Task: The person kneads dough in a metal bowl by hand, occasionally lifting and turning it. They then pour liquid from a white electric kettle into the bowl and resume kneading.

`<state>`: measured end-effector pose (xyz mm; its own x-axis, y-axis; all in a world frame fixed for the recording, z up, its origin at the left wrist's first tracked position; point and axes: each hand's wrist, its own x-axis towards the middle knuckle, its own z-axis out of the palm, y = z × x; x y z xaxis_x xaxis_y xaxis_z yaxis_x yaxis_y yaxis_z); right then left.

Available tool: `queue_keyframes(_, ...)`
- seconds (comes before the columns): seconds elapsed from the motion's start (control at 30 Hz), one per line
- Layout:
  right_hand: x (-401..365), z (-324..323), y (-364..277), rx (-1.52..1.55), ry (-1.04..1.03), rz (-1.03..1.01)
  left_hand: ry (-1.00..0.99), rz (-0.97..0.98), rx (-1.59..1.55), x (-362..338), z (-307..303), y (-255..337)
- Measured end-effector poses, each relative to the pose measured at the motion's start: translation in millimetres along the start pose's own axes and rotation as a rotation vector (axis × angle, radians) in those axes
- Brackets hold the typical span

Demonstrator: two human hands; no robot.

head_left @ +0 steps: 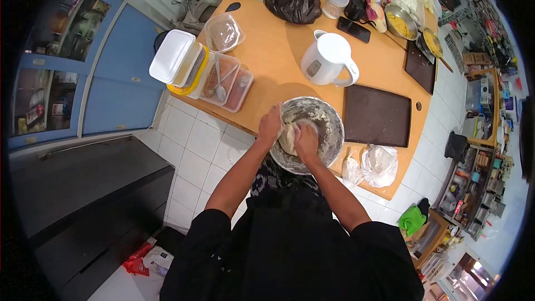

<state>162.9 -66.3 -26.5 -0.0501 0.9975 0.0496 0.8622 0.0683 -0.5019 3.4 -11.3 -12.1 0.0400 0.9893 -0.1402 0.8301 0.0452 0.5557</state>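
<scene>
From the head camera, looking straight down, a metal bowl (333, 134) smeared with flour sits at the near edge of a wooden table (278, 50), just in front of the person's body. A pale lump of dough (287, 138) lies in the near-left part of the bowl, under both hands.

The right hand (306, 139) is palm-down on the dough with its fingers curled into it, pressing on the lump. The left hand (271, 125) is at the bowl's left rim, touching the dough's edge. At this size it is hard to tell whether its fingers are hooked over the rim or dug into the dough. The two hands are close together, with only a strip of dough between them.

Around the bowl:
- A white jug kettle (327, 58) stands just behind it.
- A dark rectangular mat (377, 116) lies flat on its right.
- Two clear plastic bags (379, 164) slump at the table's edge, near the right forearm.
- On the left are clear plastic tubs (227, 81) — one with a spoon in it — and beside them a container with a white lid (174, 56).
- Further back there is a knotted black bag (294, 1), and a phone (354, 29) lies face up.
</scene>
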Motion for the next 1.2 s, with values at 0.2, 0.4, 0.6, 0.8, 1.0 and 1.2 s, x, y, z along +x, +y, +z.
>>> queue_keyframes(0.2,-9.4,4.5,-10.9,0.064,-0.056,-0.017,-0.116,-0.048,0.075,1.3,-10.8,12.5)
queue_keyframes(0.4,14.9,26.5,10.9,0.005,-0.034,0.033,-0.1,-0.052,0.064,-0.1,-14.9,18.9)
queue_keyframes(0.6,52.0,47.1,28.6,-0.075,0.118,0.005,-0.086,-0.022,0.044,-0.4,-5.9,0.9)
queue_keyframes(0.8,63.5,25.9,36.9,0.117,0.063,0.113,-0.104,-0.007,0.079,-0.6,-13.9,8.3)
queue_keyframes(1.0,78.5,10.4,50.8,0.185,-0.082,0.239,-0.163,-0.05,0.113,4.8,-14.3,2.8)
queue_keyframes(1.2,75.3,8.5,61.7,0.228,-0.036,0.199,-0.179,-0.004,0.139,4.3,-16.5,1.3)
